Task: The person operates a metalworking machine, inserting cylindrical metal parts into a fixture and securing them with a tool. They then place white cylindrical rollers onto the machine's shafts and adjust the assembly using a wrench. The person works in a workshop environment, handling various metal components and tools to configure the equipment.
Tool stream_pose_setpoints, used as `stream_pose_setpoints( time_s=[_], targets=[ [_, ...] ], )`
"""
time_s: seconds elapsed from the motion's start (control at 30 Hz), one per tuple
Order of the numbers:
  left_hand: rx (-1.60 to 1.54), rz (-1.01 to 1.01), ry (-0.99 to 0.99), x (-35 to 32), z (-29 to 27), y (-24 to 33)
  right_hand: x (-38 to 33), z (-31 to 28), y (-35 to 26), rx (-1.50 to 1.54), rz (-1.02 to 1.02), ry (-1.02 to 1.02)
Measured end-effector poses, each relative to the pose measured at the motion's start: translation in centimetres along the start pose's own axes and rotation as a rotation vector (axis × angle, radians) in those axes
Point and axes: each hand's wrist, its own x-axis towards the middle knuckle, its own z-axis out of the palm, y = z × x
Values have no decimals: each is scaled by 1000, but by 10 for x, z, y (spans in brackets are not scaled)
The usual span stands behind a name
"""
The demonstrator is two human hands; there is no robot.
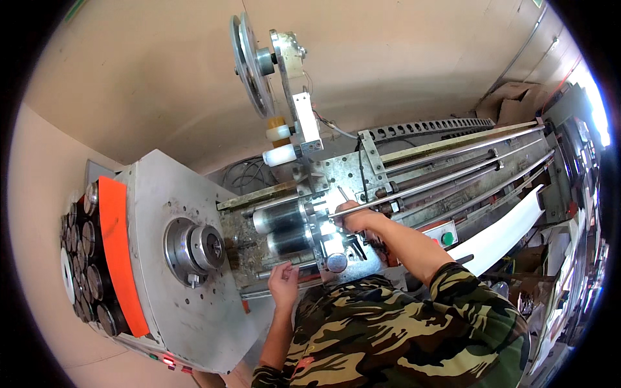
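Note:
My right hand (356, 217) is closed around the near end of a long thin metal rod (414, 190), above the machine's carriage (346, 171). A short lever (343, 193) stands just beyond its fingers. My left hand (283, 284) has its fingers bent together at the front edge of the machine bed, beside a thin metal bar (304, 265); whatever is in them is hidden. Between the hands and the headstock lie two shiny dark rollers (284, 216) with pale ends. The round metal chuck (208, 247) on the headstock is left of my left hand.
The grey headstock housing (181, 323) fills the left, with an orange panel (123, 258) and stacked dark cylinders (94, 284) beyond it. A large reel (251, 64) stands above the carriage. Right of me are a green button (447, 238), a white curved sheet (498, 249) and guide rails (466, 142).

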Motion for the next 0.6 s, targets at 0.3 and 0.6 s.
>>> stream_pose_setpoints(
  time_s=[0.3, 0.6],
  targets=[
    [-242, -345, -54, 7, 1, -4, -24, -12, -14, -102, 115, 149],
    [-257, -334, -112, 13, 5, 0, -4, -8, -14, -86, 218, 168]
  ],
)
